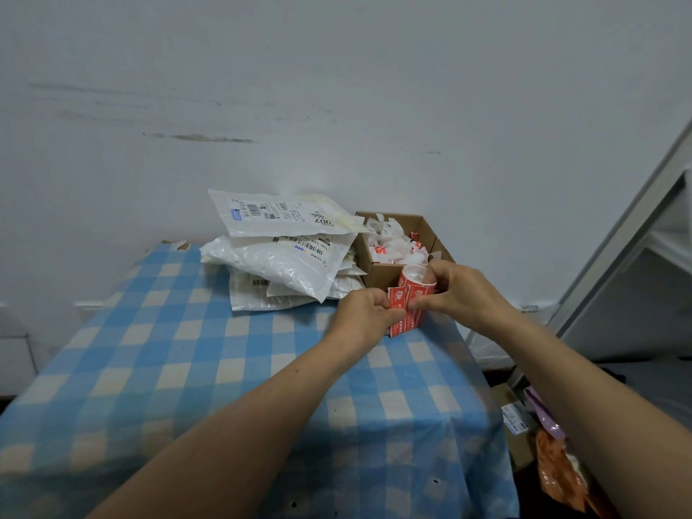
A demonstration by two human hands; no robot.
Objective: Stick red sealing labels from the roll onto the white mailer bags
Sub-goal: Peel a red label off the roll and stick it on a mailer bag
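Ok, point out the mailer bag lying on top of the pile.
The flat white mailer bag with its whole shipping label showing. The puffier bag under it shows only a label strip; the lower bags are mostly buried.

We are looking at the roll of red sealing labels [412, 280], just right of the frame's centre, standing roughly upright with its white core showing on top. Red labels with white print are wrapping its side, and a strip [397, 299] of them is hanging off it toward the lower left. Our right hand [462, 294] is gripping the roll from the right, and our left hand [365, 316] is pinching the strip. The white mailer bags [284, 264] are lying in a loose, slanting pile just left of the roll. The top bag [277, 215] is showing a barcode shipping label face up.
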